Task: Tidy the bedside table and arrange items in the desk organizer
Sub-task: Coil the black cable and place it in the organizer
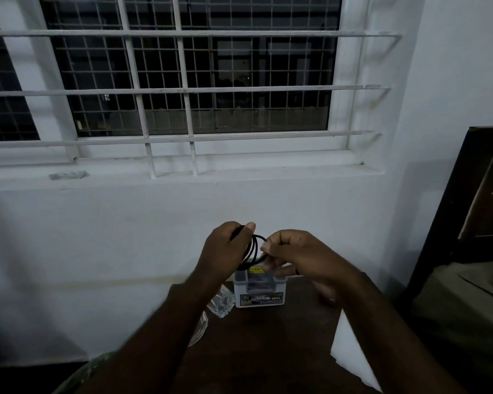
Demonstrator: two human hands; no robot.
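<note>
Now, going left to right: the left hand (225,248) grips one side of a coiled black cable (254,250), the right hand (299,257) pinching its other side at three o'clock. At six o'clock beneath them, a small grey organizer box (259,291) sits on the dark wooden table (268,345).

Left hand (225,248) and right hand (302,257) raised together at centre, each pinching a coiled black cable (254,248). Directly below at 6 o'clock, white organizer box (259,291) on dark table (268,351). Barred window (182,81) at 12 o'clock.
</note>
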